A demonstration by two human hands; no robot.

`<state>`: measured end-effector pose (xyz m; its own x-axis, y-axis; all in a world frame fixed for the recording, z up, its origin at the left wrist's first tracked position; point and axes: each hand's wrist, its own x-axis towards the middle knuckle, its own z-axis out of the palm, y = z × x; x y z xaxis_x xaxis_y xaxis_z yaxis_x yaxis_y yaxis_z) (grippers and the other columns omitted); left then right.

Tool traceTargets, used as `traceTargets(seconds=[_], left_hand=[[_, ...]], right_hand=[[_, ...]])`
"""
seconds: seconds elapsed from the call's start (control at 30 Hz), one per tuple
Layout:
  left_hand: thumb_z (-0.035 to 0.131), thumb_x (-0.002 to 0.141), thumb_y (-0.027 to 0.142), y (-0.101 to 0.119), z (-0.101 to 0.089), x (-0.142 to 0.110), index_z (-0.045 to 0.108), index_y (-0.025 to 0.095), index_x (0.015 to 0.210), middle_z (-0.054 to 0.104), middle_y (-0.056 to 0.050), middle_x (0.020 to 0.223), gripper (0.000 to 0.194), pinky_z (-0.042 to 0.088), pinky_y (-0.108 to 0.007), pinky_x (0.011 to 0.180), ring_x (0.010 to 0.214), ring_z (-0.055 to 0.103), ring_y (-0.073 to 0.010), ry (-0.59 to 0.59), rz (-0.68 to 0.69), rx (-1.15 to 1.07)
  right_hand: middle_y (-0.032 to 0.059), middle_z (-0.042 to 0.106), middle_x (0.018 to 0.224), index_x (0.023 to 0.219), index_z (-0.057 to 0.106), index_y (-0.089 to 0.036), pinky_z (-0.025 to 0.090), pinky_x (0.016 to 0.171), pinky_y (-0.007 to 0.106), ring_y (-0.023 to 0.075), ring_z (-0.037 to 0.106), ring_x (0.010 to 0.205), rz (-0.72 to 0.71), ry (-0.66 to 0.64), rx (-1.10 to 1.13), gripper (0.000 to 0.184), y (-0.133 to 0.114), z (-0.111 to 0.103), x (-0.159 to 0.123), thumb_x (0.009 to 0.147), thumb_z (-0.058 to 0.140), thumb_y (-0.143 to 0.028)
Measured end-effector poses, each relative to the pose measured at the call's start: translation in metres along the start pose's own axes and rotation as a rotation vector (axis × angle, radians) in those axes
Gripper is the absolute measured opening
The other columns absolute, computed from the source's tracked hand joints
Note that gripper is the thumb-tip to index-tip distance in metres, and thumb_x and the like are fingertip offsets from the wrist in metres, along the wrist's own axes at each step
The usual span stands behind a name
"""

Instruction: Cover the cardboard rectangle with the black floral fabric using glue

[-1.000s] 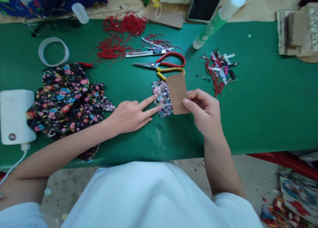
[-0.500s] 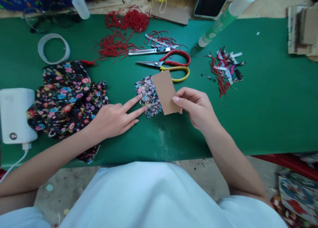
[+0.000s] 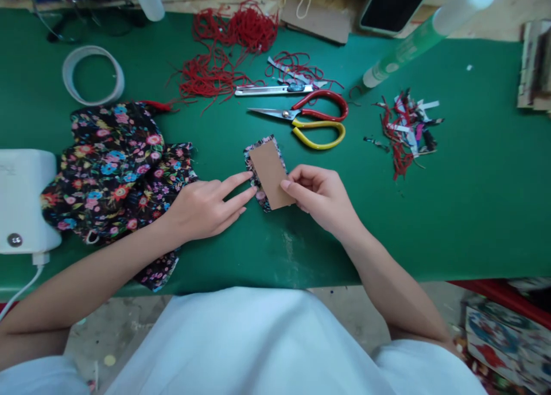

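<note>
Between thumb and fingers, my right hand (image 3: 321,197) pinches the lower right edge of a brown cardboard rectangle (image 3: 270,174). The card lies over a small floral fabric piece (image 3: 253,159), whose patterned border shows mainly along the top and left. My left hand (image 3: 210,207) is flat with fingers spread, two fingertips touching the fabric's left edge. Beyond the card are scissors (image 3: 301,116) with one red and one yellow handle, and a utility knife (image 3: 275,89). Left of my left hand lies a bunched black floral cloth (image 3: 116,165).
Red thread piles (image 3: 215,73) lie at the back. A glue bottle (image 3: 408,50) and a phone (image 3: 396,4) are at the back right, near a scrap heap (image 3: 408,131). A tape roll (image 3: 93,76) and a white power bank (image 3: 26,202) sit on the left.
My right hand has moved the cardboard left, from the fabric's right side to over most of it. My left hand keeps its fingertips at the fabric's left edge. The view has shifted slightly.
</note>
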<state>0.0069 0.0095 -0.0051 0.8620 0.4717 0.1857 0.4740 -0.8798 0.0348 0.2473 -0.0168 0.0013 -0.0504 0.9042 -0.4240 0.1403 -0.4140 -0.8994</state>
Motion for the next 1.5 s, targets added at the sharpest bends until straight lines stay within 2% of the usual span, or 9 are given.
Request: traceTargets(seconds=[0.17, 0.5, 0.83, 1.07, 1.5], left_hand=[[0.052, 0.098, 0.029, -0.001, 0.0022, -0.0012, 0.068, 0.023, 0.124, 0.066, -0.007, 0.137, 0.031, 0.045, -0.028, 0.058, 0.07, 0.068, -0.0146, -0.001, -0.011, -0.033], [0.054, 0.097, 0.03, -0.0017, 0.0004, 0.0012, 0.065, 0.021, 0.13, 0.066, -0.006, 0.138, 0.036, 0.044, -0.029, 0.053, 0.068, 0.067, -0.0139, -0.04, -0.022, -0.045], [0.049, 0.099, 0.032, -0.0011, -0.0017, 0.0013, 0.066, 0.027, 0.13, 0.065, -0.005, 0.139, 0.036, 0.047, -0.03, 0.053, 0.069, 0.068, -0.0137, -0.102, -0.045, -0.035], [0.051, 0.098, 0.031, -0.0012, -0.0014, 0.0017, 0.065, 0.026, 0.13, 0.063, -0.01, 0.14, 0.036, 0.044, -0.029, 0.049, 0.065, 0.067, -0.0137, -0.103, -0.06, -0.038], [0.052, 0.097, 0.031, -0.0012, -0.0024, 0.003, 0.066, 0.026, 0.129, 0.065, -0.009, 0.138, 0.035, 0.042, -0.028, 0.048, 0.063, 0.066, -0.0128, -0.078, -0.047, -0.006]], right_hand=[[-0.0045, 0.05, 0.056, 0.068, 0.056, -0.019, 0.028, 0.045, 0.023, 0.0067, 0.039, 0.049, 0.033, 0.027, -0.056, 0.029, -0.0002, 0.0, -0.0009, 0.076, 0.074, -0.04], [-0.0032, 0.05, 0.057, 0.069, 0.056, -0.018, 0.03, 0.047, 0.022, 0.0075, 0.041, 0.051, -0.004, 0.04, -0.216, 0.024, -0.0003, -0.0008, -0.002, 0.084, 0.062, -0.036], [-0.0038, 0.047, 0.055, 0.071, 0.057, -0.019, 0.028, 0.046, 0.024, 0.0083, 0.039, 0.049, 0.023, 0.04, -0.089, 0.026, -0.0015, -0.0036, -0.0048, 0.085, 0.063, -0.039], [-0.0042, 0.047, 0.054, 0.07, 0.058, -0.019, 0.028, 0.047, 0.024, 0.0079, 0.039, 0.049, 0.021, 0.019, -0.129, 0.024, -0.0011, -0.0037, -0.0038, 0.086, 0.063, -0.037], [-0.0042, 0.049, 0.051, 0.069, 0.057, -0.019, 0.028, 0.047, 0.024, 0.0086, 0.042, 0.047, 0.008, 0.042, -0.195, 0.024, -0.0005, -0.004, -0.0029, 0.086, 0.063, -0.035]])
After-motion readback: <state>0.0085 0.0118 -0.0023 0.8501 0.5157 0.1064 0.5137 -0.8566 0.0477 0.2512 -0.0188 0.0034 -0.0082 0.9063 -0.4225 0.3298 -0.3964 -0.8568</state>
